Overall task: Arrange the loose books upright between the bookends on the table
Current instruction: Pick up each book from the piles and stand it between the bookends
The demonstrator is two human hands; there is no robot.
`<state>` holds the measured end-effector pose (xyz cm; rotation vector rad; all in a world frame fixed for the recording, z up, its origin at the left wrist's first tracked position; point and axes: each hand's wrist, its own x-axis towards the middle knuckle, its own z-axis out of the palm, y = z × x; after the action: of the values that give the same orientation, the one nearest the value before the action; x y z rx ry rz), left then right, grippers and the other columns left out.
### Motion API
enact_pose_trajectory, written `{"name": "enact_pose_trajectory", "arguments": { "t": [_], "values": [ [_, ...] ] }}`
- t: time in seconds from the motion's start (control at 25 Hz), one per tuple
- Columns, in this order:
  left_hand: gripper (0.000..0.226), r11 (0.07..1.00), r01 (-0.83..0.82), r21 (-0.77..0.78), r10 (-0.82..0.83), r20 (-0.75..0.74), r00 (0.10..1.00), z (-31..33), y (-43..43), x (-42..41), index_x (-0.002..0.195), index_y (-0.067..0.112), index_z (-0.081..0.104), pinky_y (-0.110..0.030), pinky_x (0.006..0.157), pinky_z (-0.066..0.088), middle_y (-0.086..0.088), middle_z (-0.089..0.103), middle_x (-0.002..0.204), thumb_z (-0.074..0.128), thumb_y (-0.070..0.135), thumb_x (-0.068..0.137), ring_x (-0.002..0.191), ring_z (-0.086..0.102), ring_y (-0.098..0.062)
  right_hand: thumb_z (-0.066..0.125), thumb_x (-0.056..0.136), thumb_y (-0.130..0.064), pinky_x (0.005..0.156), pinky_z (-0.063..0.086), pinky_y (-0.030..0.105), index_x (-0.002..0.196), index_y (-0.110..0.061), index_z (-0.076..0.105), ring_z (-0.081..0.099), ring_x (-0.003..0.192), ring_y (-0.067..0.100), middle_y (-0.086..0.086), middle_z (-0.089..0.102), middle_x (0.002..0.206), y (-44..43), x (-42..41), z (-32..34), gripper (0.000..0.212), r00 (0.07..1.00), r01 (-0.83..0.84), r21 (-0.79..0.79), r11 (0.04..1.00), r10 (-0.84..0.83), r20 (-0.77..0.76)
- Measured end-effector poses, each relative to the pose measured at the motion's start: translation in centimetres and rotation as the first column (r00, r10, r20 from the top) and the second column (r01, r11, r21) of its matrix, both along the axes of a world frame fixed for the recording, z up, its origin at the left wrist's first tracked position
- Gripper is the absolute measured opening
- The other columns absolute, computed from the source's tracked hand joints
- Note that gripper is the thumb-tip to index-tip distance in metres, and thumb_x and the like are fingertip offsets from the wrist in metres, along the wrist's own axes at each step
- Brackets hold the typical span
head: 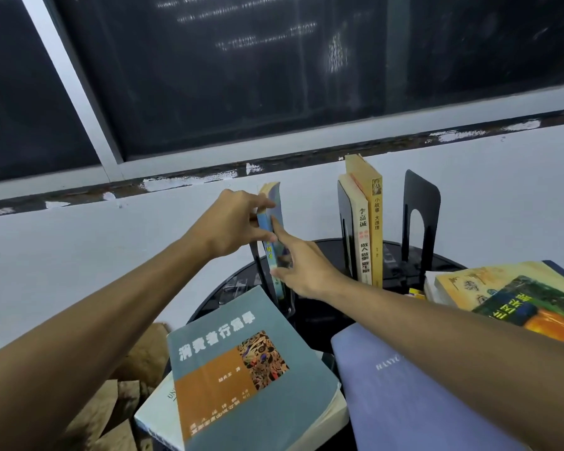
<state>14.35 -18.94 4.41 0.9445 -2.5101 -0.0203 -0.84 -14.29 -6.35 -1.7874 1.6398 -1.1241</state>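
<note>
While two yellow books (pixel 375 222) already stand upright at the far right, between the middle bookend (pixel 345 219) and the right bookend (pixel 420 216), most of the job isn't done yet imo. Right now a thin blue book (pixel 275 255) is standing on end on the black table (pixel 310 315), just beside the left bookend (pixel 256 260). The left hand (pixel 238 222) pinches its upper edge between thumb and fingers. The right hand (pixel 302 266) isn't gripping, its fingers just lie straight against the cover to steady it. Left to shelve: the teal book (pixel 241 369) lying flat near left on a white book (pixel 157 408), the purple book (pixel 404 392) near right, and a stack (pixel 502 294) on the right.
</note>
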Motion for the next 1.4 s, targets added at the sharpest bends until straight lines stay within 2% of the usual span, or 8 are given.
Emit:
{"name": "enact_pose_trajectory", "arguments": {
  "t": [0.32,0.44,0.56,0.68,0.8,0.96,1.2,1.4],
  "values": [
    [0.067,0.982,-0.048,-0.183,0.070,0.112,0.991,0.3,-0.9,0.5,0.126,0.022,0.070,-0.041,0.081,0.055,-0.001,0.077,0.106,0.082,0.057,0.071,0.096,0.070,-0.026,0.068,0.095,-0.008,0.091,0.059,0.050,0.158,-0.052,0.005,0.066,0.109,0.044,0.029,0.055,0.139,-0.4,-0.4,0.7,0.099,0.997,-0.050,0.005,0.999,0.050,-0.050],
    [0.069,0.958,-0.055,-0.282,0.100,0.147,0.984,0.2,-1.4,0.8,0.123,0.029,0.071,-0.037,0.086,0.043,0.006,0.076,0.099,0.070,0.072,0.069,0.075,0.058,-0.022,0.066,0.097,-0.009,0.093,0.059,0.050,0.157,-0.055,0.005,0.067,0.107,0.043,0.026,0.056,0.140,-0.6,-0.4,0.6,0.098,0.997,-0.063,0.019,0.998,0.064,-0.051],
    [0.066,0.954,-0.112,-0.278,0.155,0.139,0.978,-0.3,-1.1,1.0,0.129,0.033,0.065,-0.040,0.098,0.028,0.012,0.062,0.087,0.068,0.069,0.074,0.077,0.045,-0.017,0.063,0.099,-0.010,0.095,0.059,0.043,0.158,-0.053,0.003,0.069,0.109,0.034,0.015,0.051,0.151,-0.4,-0.5,0.8,0.095,0.994,-0.092,0.036,0.995,0.094,-0.057],
    [0.073,0.961,-0.121,-0.247,0.151,0.104,0.983,-1.0,-0.8,1.2,0.143,0.036,0.053,-0.043,0.106,0.024,0.008,0.068,0.125,0.069,0.066,0.079,0.095,0.052,-0.021,0.064,0.100,-0.013,0.112,0.046,0.042,0.161,-0.043,0.002,0.048,0.141,0.029,0.001,0.028,0.167,0.0,-0.4,1.1,0.093,0.990,-0.116,0.060,0.991,0.120,-0.072],
    [0.088,0.974,-0.103,-0.204,0.125,0.100,0.987,-1.1,-1.2,1.7,0.152,0.040,0.039,-0.050,0.114,0.019,0.010,0.044,0.157,0.066,0.073,0.075,0.139,0.044,-0.019,0.069,0.097,-0.021,0.118,0.040,0.045,0.164,-0.034,-0.001,0.038,0.149,0.028,0.002,0.022,0.170,-0.3,-0.7,1.1,0.097,0.991,-0.092,0.070,0.993,0.098,-0.091],
    [0.090,0.990,-0.050,-0.133,0.066,0.115,0.991,-1.7,-1.3,2.0,0.154,0.038,0.037,-0.054,0.121,0.014,0.011,0.036,0.161,0.069,0.069,0.075,0.147,0.037,-0.015,0.070,0.097,-0.024,0.118,0.039,0.043,0.164,-0.034,-0.001,0.038,0.149,0.027,0.002,0.024,0.169,-0.5,-0.6,1.2,0.098,0.990,-0.099,0.080,0.992,0.106,-0.092],
    [0.081,0.992,-0.036,-0.122,0.043,0.055,0.998,-3.1,-1.9,2.5,0.152,0.035,0.040,-0.049,0.121,0.019,0.008,0.035,0.162,0.076,0.053,0.082,0.147,0.037,-0.017,0.062,0.100,-0.010,0.113,0.047,0.046,0.163,-0.036,0.010,0.047,0.142,0.029,0.000,0.030,0.166,-0.6,0.1,0.7,0.086,0.994,-0.095,0.032,0.995,0.097,-0.054],
    [0.083,0.992,-0.042,-0.123,0.051,0.076,0.996,-3.2,-1.6,2.9,0.155,0.034,0.033,-0.051,0.122,0.016,0.008,0.028,0.165,0.073,0.053,0.085,0.151,0.030,-0.016,0.063,0.101,-0.016,0.114,0.039,0.029,0.164,-0.033,0.012,0.046,0.143,0.024,-0.001,0.030,0.166,0.0,0.0,1.4,0.082,0.986,-0.116,0.056,0.992,0.121,-0.112]
  ]
}}
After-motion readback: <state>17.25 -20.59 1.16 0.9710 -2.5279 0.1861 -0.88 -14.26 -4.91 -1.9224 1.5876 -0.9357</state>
